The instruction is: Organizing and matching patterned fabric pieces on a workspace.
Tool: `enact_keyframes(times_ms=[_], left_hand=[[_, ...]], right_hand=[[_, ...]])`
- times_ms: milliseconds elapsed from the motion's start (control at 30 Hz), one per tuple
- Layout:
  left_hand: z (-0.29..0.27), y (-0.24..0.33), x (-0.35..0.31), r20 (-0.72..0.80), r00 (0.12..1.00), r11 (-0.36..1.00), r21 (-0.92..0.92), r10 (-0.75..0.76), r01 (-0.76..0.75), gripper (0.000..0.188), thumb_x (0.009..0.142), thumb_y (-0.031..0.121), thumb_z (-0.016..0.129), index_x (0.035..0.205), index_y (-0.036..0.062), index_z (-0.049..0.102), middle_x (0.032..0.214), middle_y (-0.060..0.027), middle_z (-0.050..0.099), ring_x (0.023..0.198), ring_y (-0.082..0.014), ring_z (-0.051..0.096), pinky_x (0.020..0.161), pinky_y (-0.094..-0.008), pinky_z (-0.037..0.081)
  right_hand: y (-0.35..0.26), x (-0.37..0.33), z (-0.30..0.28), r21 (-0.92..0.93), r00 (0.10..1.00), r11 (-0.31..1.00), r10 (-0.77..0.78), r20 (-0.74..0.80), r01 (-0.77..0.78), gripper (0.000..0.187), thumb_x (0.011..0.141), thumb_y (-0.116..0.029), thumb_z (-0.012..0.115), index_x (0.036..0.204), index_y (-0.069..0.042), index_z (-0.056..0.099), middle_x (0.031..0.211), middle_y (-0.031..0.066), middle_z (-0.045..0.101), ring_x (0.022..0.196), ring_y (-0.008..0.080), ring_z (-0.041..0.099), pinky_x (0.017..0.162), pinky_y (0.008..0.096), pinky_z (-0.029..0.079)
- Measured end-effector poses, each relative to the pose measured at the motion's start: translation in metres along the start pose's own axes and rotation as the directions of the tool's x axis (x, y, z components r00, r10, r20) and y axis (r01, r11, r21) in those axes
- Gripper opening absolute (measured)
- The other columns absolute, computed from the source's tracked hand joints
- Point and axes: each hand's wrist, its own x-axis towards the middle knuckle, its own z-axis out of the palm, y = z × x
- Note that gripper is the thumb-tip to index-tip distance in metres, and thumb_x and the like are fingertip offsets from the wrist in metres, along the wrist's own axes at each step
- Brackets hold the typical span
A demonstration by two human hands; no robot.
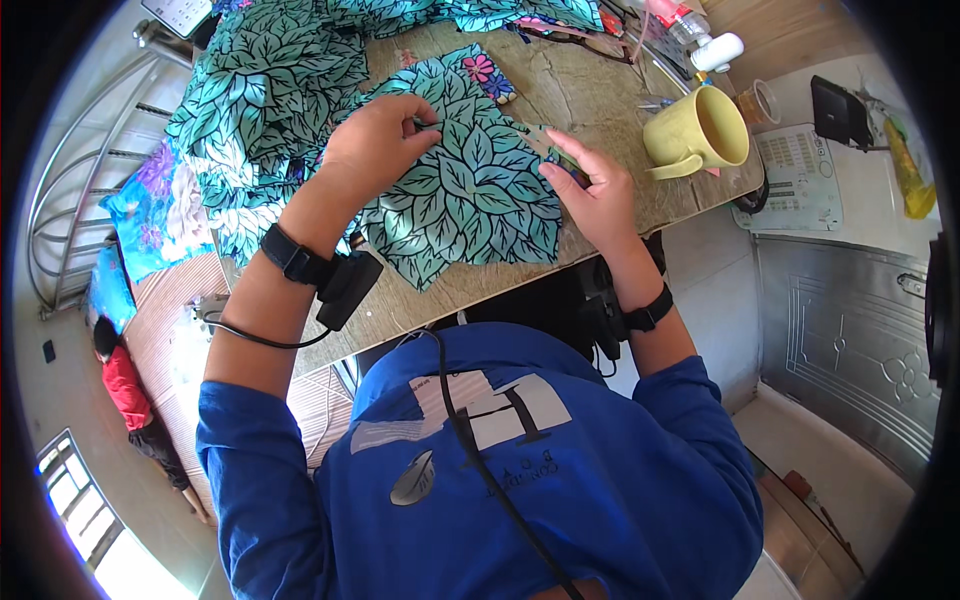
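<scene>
A piece of teal fabric [470, 170] with black leaf outlines lies spread on the table, a pink and blue flower print at its far corner. My left hand [385, 140] rests over its left part, thumb and fingers closed in a pinch on the cloth; what lies between the fingertips is mostly hidden. At the fabric's right edge, my right hand [592, 188] is closed around small thread snips [545, 148], only partly visible, whose tips point left over the cloth.
More leaf-print fabric [270, 100] is heaped at the left and along the far edge. A yellow mug [685, 135] stands on the right, near glasses [585, 42], a white bottle [718, 50] and loose tools. The wooden table's [600, 95] front edge runs close to my body. A person in red lies at far left.
</scene>
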Motion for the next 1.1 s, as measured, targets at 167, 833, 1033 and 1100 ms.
enact_keyframes(times_ms=[167, 833, 1033, 1100], left_hand=[[0.010, -0.018, 0.006, -0.136, 0.973, 0.982, -0.010, 0.186, -0.189, 0.017, 0.079, 0.020, 0.071, 0.091, 0.0079, 0.066, 0.089, -0.0055, 0.064, 0.081, -0.0196, 0.061, 0.074, -0.0306, 0.050], [-0.057, -0.011, -0.001, 0.063, 0.978, 0.682, -0.726, 0.198, -0.091, 0.026, 0.092, 0.019, 0.064, 0.113, 0.0047, 0.062, 0.091, 0.0000, 0.064, 0.081, -0.0080, 0.057, 0.073, -0.0240, 0.047], [-0.137, -0.104, -0.006, -0.675, 0.674, 0.617, -0.677, -0.301, -0.402, 0.034, 0.090, 0.025, 0.063, 0.115, 0.0022, 0.063, 0.103, 0.0018, 0.061, 0.085, -0.0055, 0.052, 0.071, -0.0240, 0.041], [-0.147, -0.143, -0.014, -0.790, 0.505, 0.773, -0.546, -0.348, -0.322, 0.052, 0.086, 0.027, 0.068, 0.125, -0.0032, 0.051, 0.118, -0.0081, 0.056, 0.094, -0.0115, 0.053, 0.078, -0.0263, 0.044]], right_hand=[[0.001, 0.000, 0.000, -0.029, 0.999, 1.000, -0.004, 0.032, 0.005, 0.037, 0.081, -0.023, 0.076, 0.115, -0.012, 0.068, 0.083, 0.0074, 0.069, 0.060, 0.0134, 0.054, 0.055, 0.0263, 0.044], [-0.006, -0.002, -0.003, -0.017, 0.999, 0.999, 0.040, 0.011, -0.040, 0.038, 0.081, -0.014, 0.074, 0.117, -0.007, 0.066, 0.089, 0.0078, 0.068, 0.070, 0.0098, 0.057, 0.061, 0.0233, 0.044], [-0.008, 0.000, 0.002, 0.010, 1.000, 1.000, 0.026, -0.015, -0.026, 0.038, 0.081, -0.015, 0.074, 0.117, -0.007, 0.066, 0.087, 0.0079, 0.068, 0.069, 0.0114, 0.058, 0.061, 0.0233, 0.044], [-0.008, 0.003, 0.002, -0.026, 0.999, 0.999, 0.036, 0.027, -0.035, 0.037, 0.081, -0.015, 0.074, 0.116, -0.008, 0.067, 0.088, 0.0089, 0.069, 0.068, 0.0117, 0.059, 0.060, 0.0240, 0.045]])
